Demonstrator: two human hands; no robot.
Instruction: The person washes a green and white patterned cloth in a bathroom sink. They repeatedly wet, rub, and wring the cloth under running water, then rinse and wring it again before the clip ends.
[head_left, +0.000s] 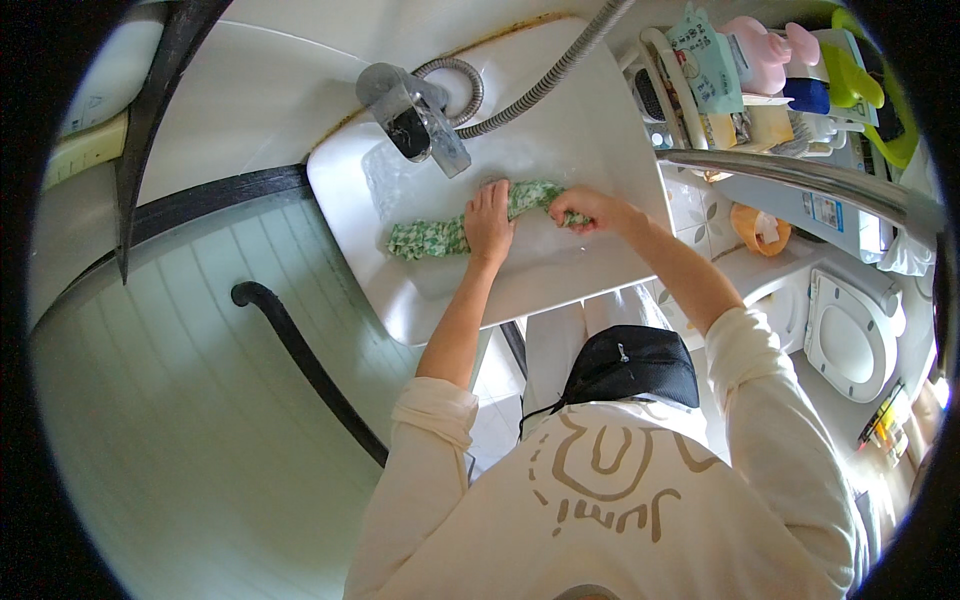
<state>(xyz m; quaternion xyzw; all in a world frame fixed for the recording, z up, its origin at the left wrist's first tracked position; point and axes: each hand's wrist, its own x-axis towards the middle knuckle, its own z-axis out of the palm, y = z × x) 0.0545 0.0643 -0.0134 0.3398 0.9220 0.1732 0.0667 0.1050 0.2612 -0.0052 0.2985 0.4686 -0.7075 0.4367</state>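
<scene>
A long, bunched cloth with a green-and-white pattern point(428, 240) lies stretched across the white sink point(590, 90). My left hand point(488, 222) is closed over its middle, fingers pointing toward the faucet. At the cloth's right end, my right hand point(595, 210) grips it in a fist. The left part of the cloth hangs free of both hands and rests low in the basin. Just beyond my hands stands a faucet point(415, 120) with a clear handle. Whether water is running from it, I cannot tell.
A ribbed metal hose point(545, 80) rises from the faucet. At left is a frosted glass panel with a black curved handle point(310, 370). A metal rail point(790, 170), a shelf of bottles, an orange bin point(760, 230) and a toilet point(850, 335) are at right.
</scene>
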